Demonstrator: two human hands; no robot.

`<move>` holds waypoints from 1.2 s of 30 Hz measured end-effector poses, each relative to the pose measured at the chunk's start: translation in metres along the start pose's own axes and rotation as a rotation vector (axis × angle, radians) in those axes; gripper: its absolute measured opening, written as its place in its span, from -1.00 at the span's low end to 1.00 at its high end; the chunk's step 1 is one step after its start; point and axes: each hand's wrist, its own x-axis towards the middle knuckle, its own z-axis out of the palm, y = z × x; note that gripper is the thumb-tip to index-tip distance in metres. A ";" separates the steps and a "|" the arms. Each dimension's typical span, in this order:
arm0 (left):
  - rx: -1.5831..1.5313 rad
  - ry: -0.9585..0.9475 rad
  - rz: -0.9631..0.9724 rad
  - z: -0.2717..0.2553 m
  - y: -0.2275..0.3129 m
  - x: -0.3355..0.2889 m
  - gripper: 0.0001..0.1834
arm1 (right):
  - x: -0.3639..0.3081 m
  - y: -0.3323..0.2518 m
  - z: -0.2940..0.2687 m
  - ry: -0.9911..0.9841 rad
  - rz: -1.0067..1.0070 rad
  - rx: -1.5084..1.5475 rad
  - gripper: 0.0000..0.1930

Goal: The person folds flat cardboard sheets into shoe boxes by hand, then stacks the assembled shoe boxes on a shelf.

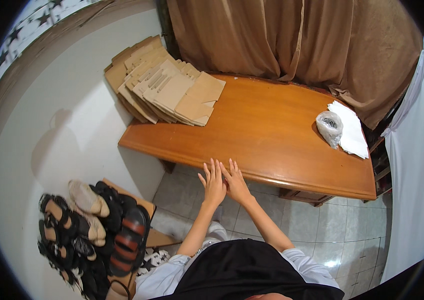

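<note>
My left hand (213,186) and my right hand (235,182) are held out together, palms down, just in front of the near edge of the wooden table (252,135). Their fingers are stretched out and apart, and nothing is in either hand. The two hands meet or overlap near the thumbs; I cannot tell how firmly they touch. On the table's far left lies a fanned stack of flat brown cardboard pieces (172,90). A clear plastic bag (330,131) with small dark contents stands at the right, beside a pile of white paper sheets (353,131).
A brown curtain (292,40) hangs behind the table, a white cloth (417,150) at the right. Several shoes and sandals (129,240) fill a rack (150,206) at the lower left, by the white wall (22,125). Grey tiles (299,217) cover the floor.
</note>
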 end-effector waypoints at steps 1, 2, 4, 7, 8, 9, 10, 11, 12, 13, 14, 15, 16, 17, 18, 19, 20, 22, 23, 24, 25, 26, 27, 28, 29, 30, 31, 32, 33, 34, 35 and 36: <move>0.005 -0.005 0.013 0.005 -0.011 0.023 -0.17 | 0.021 0.010 0.006 0.006 0.010 0.000 -0.25; 0.010 -0.014 0.035 0.011 -0.020 0.048 -0.16 | 0.041 0.020 0.011 0.020 0.019 0.001 -0.25; 0.017 -0.037 0.067 0.021 -0.036 0.097 -0.14 | 0.078 0.041 0.018 -0.069 0.120 -0.037 -0.27; 0.083 -0.120 0.076 0.032 -0.062 0.178 -0.14 | 0.133 0.078 0.026 -0.147 0.122 -0.158 -0.28; 0.165 -0.125 0.048 0.039 -0.078 0.205 -0.15 | 0.151 0.084 0.030 -0.135 0.128 -0.159 -0.28; 0.167 -0.125 0.061 0.043 -0.094 0.229 -0.15 | 0.165 0.090 0.033 -0.169 0.128 -0.193 -0.29; 0.179 -0.100 0.055 0.051 -0.109 0.252 -0.15 | 0.175 0.098 0.038 -0.207 0.138 -0.229 -0.29; 0.187 -0.074 0.060 0.052 -0.114 0.275 -0.14 | 0.182 0.108 0.041 -0.191 0.160 -0.238 -0.29; 0.245 -0.123 0.040 0.053 -0.120 0.294 -0.15 | 0.186 0.115 0.045 -0.195 0.167 -0.237 -0.28; 0.237 -0.130 0.061 0.056 -0.124 0.310 -0.15 | 0.188 0.123 0.050 -0.201 0.174 -0.236 -0.27; 0.284 -0.160 0.042 0.058 -0.128 0.322 -0.15 | 0.190 0.129 0.052 -0.216 0.186 -0.246 -0.27; 0.331 -0.190 0.020 0.062 -0.132 0.333 -0.15 | 0.190 0.134 0.055 -0.210 0.202 -0.255 -0.27; 0.319 -0.232 -0.009 0.065 -0.135 0.341 -0.17 | 0.191 0.135 0.055 -0.221 0.251 -0.226 -0.29; 0.309 -0.241 0.005 0.069 -0.137 0.349 -0.17 | 0.192 0.137 0.055 -0.233 0.301 -0.196 -0.31; 0.304 -0.279 -0.085 0.074 -0.140 0.356 -0.19 | 0.193 0.139 0.055 -0.249 0.319 -0.240 -0.34; 0.297 -0.321 -0.168 0.078 -0.139 0.362 -0.20 | 0.194 0.143 0.056 -0.244 0.343 -0.251 -0.34; 0.321 -0.332 -0.179 0.083 -0.137 0.365 -0.26 | 0.191 0.149 0.059 -0.175 0.332 -0.213 -0.35; 0.355 -0.354 -0.180 0.090 -0.138 0.371 -0.28 | 0.183 0.152 0.065 -0.072 0.308 -0.187 -0.40; 0.407 -0.357 -0.203 0.093 -0.141 0.374 -0.29 | 0.182 0.151 0.066 -0.071 0.326 -0.196 -0.40; 0.400 -0.369 -0.190 0.097 -0.142 0.375 -0.29 | 0.180 0.149 0.066 -0.074 0.319 -0.208 -0.43; 0.452 -0.355 -0.174 0.100 -0.141 0.375 -0.30 | 0.178 0.147 0.066 -0.075 0.313 -0.219 -0.45; 0.504 -0.339 -0.159 0.102 -0.140 0.375 -0.32 | 0.176 0.145 0.065 -0.056 0.312 -0.245 -0.48; 0.502 -0.347 -0.149 0.104 -0.140 0.376 -0.32 | 0.177 0.145 0.064 -0.055 0.325 -0.248 -0.48; 0.534 -0.367 -0.110 0.104 -0.140 0.377 -0.32 | 0.176 0.145 0.064 -0.048 0.315 -0.250 -0.47; 0.567 -0.384 -0.072 0.103 -0.139 0.377 -0.33 | 0.175 0.146 0.064 -0.042 0.304 -0.250 -0.47; 0.569 -0.389 -0.069 0.103 -0.138 0.376 -0.33 | 0.175 0.146 0.063 -0.041 0.310 -0.248 -0.47; 0.528 -0.373 0.000 0.101 -0.135 0.375 -0.34 | 0.174 0.148 0.063 -0.028 0.298 -0.250 -0.47; 0.487 -0.355 0.067 0.100 -0.131 0.375 -0.35 | 0.173 0.149 0.062 -0.015 0.285 -0.252 -0.47; 0.491 -0.358 0.071 0.099 -0.125 0.374 -0.35 | 0.172 0.149 0.062 -0.013 0.290 -0.249 -0.47; 0.332 -0.428 0.061 0.096 -0.109 0.372 -0.34 | 0.170 0.152 0.061 0.008 0.312 -0.216 -0.46; 0.178 -0.490 0.039 0.094 -0.101 0.367 -0.34 | 0.170 0.151 0.061 0.023 0.322 -0.177 -0.45; 0.184 -0.488 0.033 0.107 -0.097 0.357 -0.34 | 0.169 0.151 0.060 0.023 0.318 -0.170 -0.45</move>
